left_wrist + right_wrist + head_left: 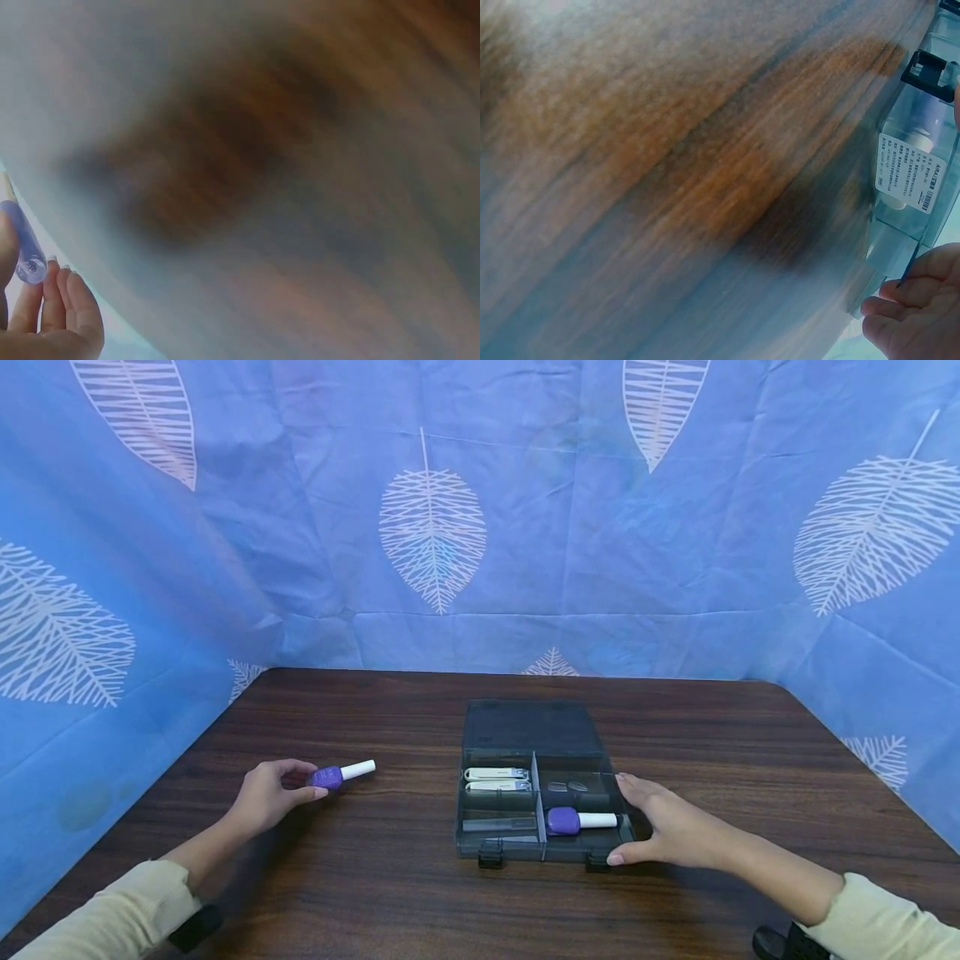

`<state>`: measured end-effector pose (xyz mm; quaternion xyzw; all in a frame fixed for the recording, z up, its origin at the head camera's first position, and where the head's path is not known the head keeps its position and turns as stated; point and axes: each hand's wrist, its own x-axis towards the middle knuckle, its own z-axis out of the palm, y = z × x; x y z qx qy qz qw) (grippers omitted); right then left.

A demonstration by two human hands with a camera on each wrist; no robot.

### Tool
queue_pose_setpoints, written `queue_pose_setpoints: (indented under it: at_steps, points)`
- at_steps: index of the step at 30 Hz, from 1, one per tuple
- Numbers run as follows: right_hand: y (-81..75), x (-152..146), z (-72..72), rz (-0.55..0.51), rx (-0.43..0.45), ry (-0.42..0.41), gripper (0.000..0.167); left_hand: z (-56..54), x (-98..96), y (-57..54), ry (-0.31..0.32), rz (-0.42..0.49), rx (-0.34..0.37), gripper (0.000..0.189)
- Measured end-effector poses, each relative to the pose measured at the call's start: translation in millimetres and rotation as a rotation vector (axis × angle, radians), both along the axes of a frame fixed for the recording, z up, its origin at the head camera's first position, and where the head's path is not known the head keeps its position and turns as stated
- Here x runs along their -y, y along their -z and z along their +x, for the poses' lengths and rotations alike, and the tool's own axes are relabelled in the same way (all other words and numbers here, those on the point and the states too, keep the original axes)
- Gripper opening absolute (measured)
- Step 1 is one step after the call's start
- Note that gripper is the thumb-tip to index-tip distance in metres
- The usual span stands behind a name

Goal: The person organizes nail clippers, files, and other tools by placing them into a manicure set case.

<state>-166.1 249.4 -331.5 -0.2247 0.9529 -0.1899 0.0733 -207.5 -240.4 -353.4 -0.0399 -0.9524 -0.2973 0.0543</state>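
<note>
My left hand (270, 793) pinches a purple nail polish bottle (327, 778) with a white cap, a little above or on the table; I cannot tell which. The cap points right. In the left wrist view the same nail polish bottle (28, 244) shows at the lower left beside the fingers. On the right, my right hand (671, 827) grips the right end of a dark see-through plastic case (498, 852), thumb at its front corner. Its lid (528, 727) is folded back. Inside lie two nail clippers (497, 780) at left and another purple nail polish bottle (564, 821) at front right.
A flat clear strip (498, 825) lies in the front left compartment. Two latches (491, 855) jut from the case's front edge. A white label (911, 172) is on the case wall. Blue leaf-patterned cloth (517, 552) stands behind the brown wooden table (360, 877).
</note>
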Motion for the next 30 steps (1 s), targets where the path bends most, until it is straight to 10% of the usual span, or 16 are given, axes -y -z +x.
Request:
queue_pose_setpoints:
  at_steps: [30]
  points:
    - [2.1,-1,-0.4,-0.010,0.023,0.000,0.108,16.3,-60.4,-20.7,0.109,0.223,-0.077,0.032]
